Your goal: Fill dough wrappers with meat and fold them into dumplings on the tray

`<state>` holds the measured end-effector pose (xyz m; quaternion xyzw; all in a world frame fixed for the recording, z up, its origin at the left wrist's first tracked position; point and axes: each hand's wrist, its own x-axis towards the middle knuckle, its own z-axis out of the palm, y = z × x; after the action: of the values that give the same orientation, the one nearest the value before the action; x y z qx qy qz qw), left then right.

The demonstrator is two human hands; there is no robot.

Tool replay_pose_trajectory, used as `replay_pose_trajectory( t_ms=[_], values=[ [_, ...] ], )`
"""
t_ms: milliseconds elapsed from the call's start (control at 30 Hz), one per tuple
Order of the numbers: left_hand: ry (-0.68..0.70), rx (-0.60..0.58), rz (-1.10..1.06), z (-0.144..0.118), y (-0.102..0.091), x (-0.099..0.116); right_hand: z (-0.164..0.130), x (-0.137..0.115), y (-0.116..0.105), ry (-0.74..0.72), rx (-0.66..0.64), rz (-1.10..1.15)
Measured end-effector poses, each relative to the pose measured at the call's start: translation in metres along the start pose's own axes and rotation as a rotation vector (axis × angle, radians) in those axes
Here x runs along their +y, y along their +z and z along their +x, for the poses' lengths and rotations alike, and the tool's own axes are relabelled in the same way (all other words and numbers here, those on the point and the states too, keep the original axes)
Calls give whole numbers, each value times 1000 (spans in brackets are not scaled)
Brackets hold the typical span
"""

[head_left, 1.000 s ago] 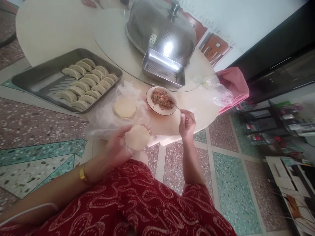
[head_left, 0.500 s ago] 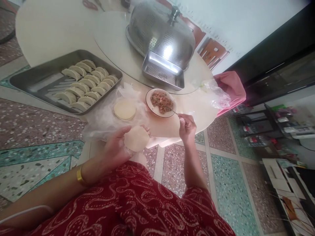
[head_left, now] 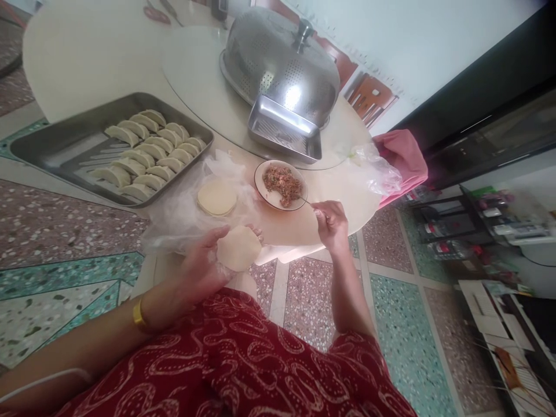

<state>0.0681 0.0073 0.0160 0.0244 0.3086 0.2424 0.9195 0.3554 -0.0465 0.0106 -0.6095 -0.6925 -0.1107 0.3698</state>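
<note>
Filling's next by the look of it: right hand (head_left: 332,223), fingers pinching the thin metal spoon (head_left: 305,201), has slid toward the white bowl of minced filling (head_left: 281,185) while left hand (head_left: 202,267) keeps cradling the round pale dough wrapper (head_left: 238,248).

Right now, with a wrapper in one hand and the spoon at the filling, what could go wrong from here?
The wrapper lies flat on the left hand beyond the table edge, so spilled filling would likely land on the lap or floor. The plate of filling sits close to that edge, and the right hand working the spoon could nudge it outward. The stack of wrappers rests on loose plastic that overhangs and might slide.
</note>
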Motion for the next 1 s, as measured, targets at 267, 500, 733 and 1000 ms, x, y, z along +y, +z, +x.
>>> replay_pose_trajectory(
  t_ms=[267,500,733,1000],
  values=[
    [0,-6,-16,1,-8,0,-3,0,18,66,36,109],
    [-12,-77,-44,6,-11,-3,-6,11,17,132,39,186],
    [-47,-29,-21,9,3,-6,-7,14,9,95,-118,263],
    [-65,-61,-48,14,-3,-7,-3,14,-3,183,-38,272]
  ],
)
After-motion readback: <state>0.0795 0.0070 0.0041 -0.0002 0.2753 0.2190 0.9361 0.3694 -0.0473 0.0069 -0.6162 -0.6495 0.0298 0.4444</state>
